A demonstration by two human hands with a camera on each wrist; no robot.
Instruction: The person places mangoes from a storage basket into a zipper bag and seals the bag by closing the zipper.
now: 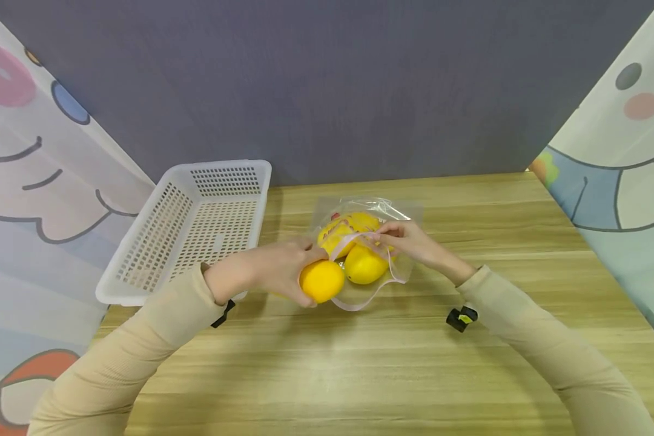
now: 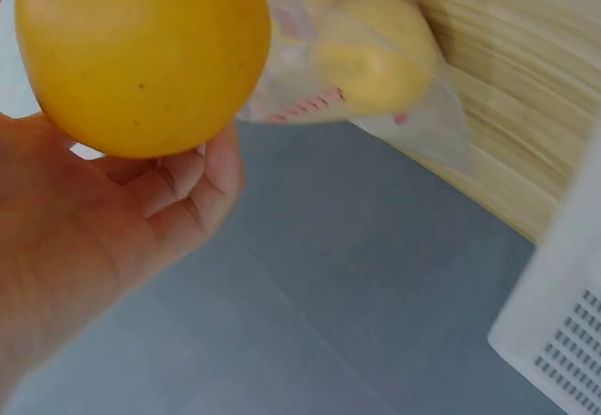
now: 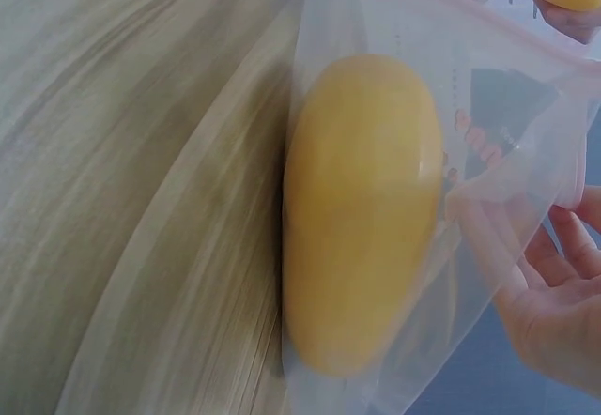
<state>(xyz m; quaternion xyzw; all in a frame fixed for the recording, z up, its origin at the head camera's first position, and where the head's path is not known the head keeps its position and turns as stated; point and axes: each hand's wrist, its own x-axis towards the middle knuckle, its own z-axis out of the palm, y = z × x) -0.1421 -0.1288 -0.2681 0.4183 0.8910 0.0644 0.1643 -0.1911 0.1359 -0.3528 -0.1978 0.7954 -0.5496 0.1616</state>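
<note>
In the head view my left hand grips a yellow mango at the near left of the bag mouth. The left wrist view shows this mango large, smooth and rounded, with fingers curled behind it. A clear plastic zip bag with a pink rim and red print lies on the table, its mouth spread towards me. Several yellow mangoes lie inside it. My right hand pinches the bag's rim on the right side. In the right wrist view, one long mango shows through the plastic.
A white perforated plastic basket stands on the left of the wooden table, close to my left forearm. Behind the table rises a dark grey panel. Cartoon-printed curtains hang at both sides. A black strap-like piece sits by the right wrist.
</note>
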